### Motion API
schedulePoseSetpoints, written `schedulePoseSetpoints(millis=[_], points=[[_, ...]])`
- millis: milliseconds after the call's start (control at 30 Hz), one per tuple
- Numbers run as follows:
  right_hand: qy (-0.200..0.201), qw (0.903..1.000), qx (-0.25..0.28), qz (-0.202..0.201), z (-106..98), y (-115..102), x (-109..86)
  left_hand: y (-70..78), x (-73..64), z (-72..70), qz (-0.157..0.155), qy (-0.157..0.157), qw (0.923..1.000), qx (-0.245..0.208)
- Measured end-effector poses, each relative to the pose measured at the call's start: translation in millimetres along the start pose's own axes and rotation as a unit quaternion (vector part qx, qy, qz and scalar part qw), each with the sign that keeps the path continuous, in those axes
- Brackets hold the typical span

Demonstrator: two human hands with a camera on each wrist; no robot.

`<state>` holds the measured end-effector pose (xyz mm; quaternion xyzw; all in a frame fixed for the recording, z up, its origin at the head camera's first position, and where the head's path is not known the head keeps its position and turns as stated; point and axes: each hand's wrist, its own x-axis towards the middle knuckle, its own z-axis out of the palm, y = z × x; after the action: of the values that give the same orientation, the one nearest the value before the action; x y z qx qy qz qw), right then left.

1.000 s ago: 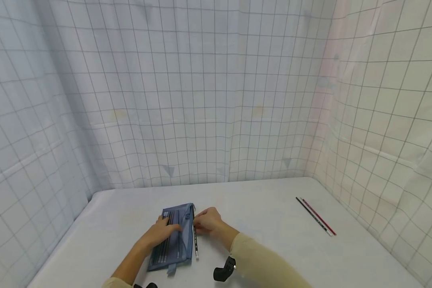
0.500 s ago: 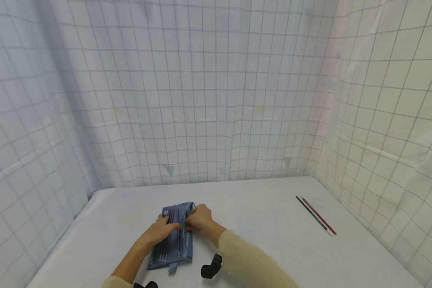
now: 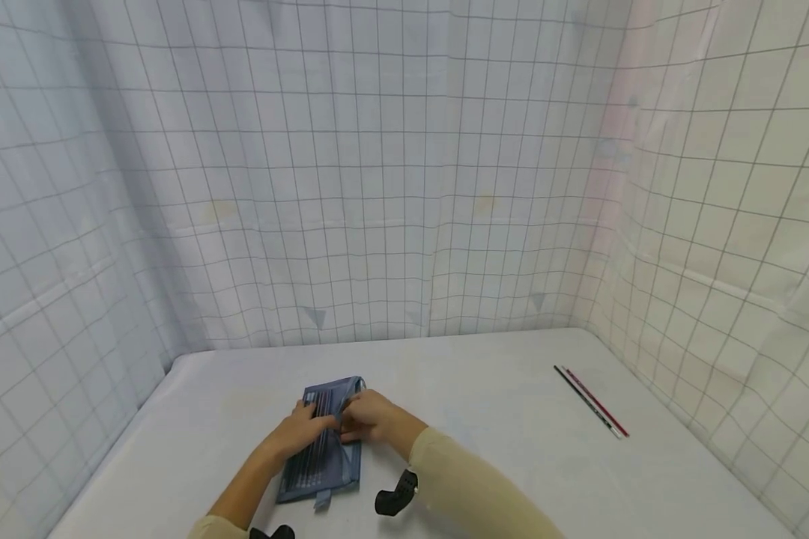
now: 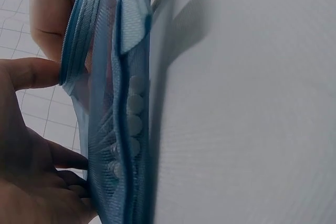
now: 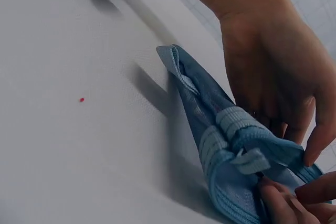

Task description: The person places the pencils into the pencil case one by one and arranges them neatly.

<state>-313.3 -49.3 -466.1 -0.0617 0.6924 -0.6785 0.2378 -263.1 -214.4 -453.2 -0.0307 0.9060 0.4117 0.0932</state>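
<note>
A blue mesh zip pencil case [image 3: 333, 389] lies on the white table in the head view, with several pencils [image 3: 312, 466] inside. In the left wrist view, their round pale ends [image 4: 134, 125] show through the mesh. My left hand [image 3: 293, 434] rests spread on the case, its thumb against the raised zip edge [image 4: 79, 30]. My right hand [image 3: 371, 415] is at the case's right side. In the right wrist view, its fingers [image 5: 281, 203] reach into the opening. A small dark bit shows at their tips; whether they hold a pencil is hidden.
A black pencil [image 3: 586, 402] and a red pencil [image 3: 598, 404] lie side by side on the table's right. A black wrist camera [image 3: 396, 492] hangs under the right sleeve. Gridded white curtains [image 3: 404, 187] stand behind and at both sides. A tiny red speck [image 5: 82, 99] lies on the tablecloth.
My right hand has moved left with a black pencil from beside the case into its opening; that pencil is now out of sight. The left hand has stayed on the case.
</note>
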Motion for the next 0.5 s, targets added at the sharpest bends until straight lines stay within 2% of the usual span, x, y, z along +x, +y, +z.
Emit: schedulePoseSetpoints(millis=[67,167,500], points=[[-0.014,0.9995,0.027,0.011,-2.5,0.3,-1.6,0.1,-0.6,-0.1,-0.003,-0.001,1.0,-0.001],[-0.022,0.9995,0.021,0.008,-9.3,-2.9,-5.4,0.5,-0.8,0.3,-0.005,-0.001,1.0,0.002],[-0.042,0.9959,-0.08,-0.01,-31.6,-19.2,-17.3,-1.1,2.8,0.0,-0.007,0.004,0.9998,0.018]])
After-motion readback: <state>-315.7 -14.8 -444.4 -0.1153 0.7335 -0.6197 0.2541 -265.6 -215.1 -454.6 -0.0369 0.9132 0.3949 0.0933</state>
